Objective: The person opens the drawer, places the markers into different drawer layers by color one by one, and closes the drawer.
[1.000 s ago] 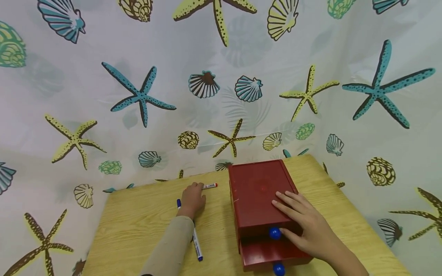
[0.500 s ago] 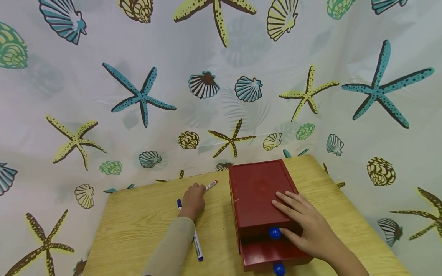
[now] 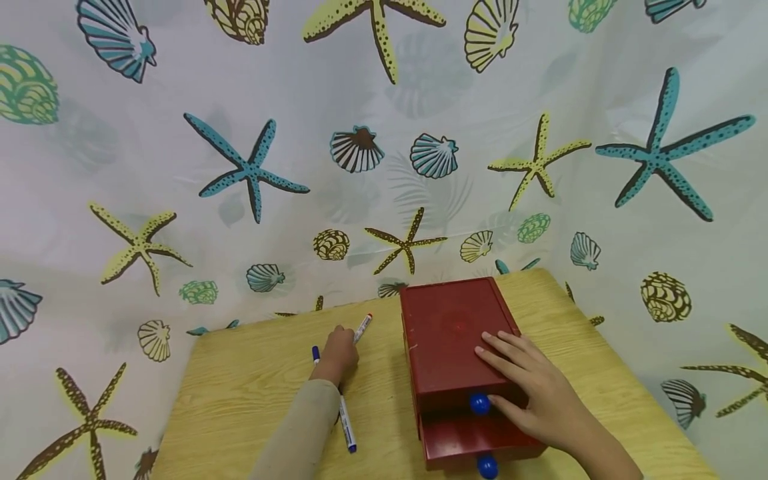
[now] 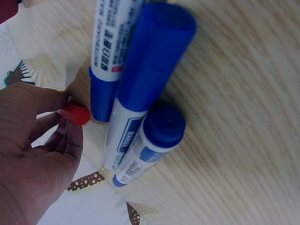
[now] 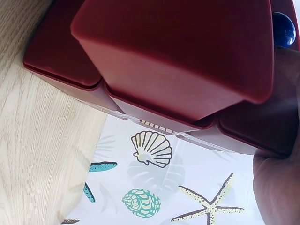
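My left hand (image 3: pixel 339 352) pinches a whiteboard marker (image 3: pixel 363 328) near one end, and its red-capped far end points away from me. In the left wrist view, thumb and fingertips meet at the marker's red end (image 4: pixel 76 113). Close beside that hand, blue-capped markers (image 4: pixel 154 56) lie on the table; the forearm partly covers them in the head view. My right hand (image 3: pixel 534 387) rests with spread, straight fingers on top of a dark red drawer cabinet (image 3: pixel 450 327). Its thumb is right at the upper blue knob (image 3: pixel 480 404). Below, a drawer (image 3: pixel 468 437) is pulled out.
The wooden table (image 3: pixel 240 380) runs back to a white curtain (image 3: pixel 384 187) printed with shells and starfish, which also hangs along the right side. The pulled-out drawer juts toward me, with a lower blue knob (image 3: pixel 487 467) on its front.
The red-capped marker has swung from lying nearly sideways to pointing away from me, as the left hand turned and drew back slightly. The right hand stays on the cabinet.
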A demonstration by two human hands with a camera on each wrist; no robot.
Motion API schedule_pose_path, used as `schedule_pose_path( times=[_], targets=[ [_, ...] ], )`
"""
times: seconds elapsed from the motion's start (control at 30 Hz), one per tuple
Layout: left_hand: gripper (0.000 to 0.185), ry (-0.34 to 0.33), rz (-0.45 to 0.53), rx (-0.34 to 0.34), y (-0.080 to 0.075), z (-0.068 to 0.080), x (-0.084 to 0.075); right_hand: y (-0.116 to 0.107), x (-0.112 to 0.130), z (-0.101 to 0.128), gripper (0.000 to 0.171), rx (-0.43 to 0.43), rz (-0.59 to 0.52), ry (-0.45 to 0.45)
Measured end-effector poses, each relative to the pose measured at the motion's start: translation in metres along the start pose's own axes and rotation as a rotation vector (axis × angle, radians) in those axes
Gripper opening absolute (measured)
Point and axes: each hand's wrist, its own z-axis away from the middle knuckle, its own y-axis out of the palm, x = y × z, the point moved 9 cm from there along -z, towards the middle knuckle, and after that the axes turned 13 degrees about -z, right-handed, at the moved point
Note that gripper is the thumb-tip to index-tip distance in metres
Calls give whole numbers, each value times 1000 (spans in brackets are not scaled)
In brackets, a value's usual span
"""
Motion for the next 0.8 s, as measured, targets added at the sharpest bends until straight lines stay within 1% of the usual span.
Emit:
schedule_pose_path(
  times=[0.07, 0.23, 0.33, 0.57, 0.8],
  targets=[
    [19, 2, 24, 10, 1, 2, 1, 1, 0, 0, 84, -2, 3, 2],
    [30, 8, 38, 10, -1, 4, 0, 1, 0, 0, 87, -2, 5, -1],
    [35, 3, 41, 4, -5, 5, 1, 1, -1, 0, 88, -2, 4, -3],
    [36, 36, 66, -53, -21, 11, -2, 0, 1, 0, 87, -11, 9, -8],
    [33, 28, 130, -113, -27, 22, 4, 0, 4, -1, 87, -16, 14, -10]
  ],
)
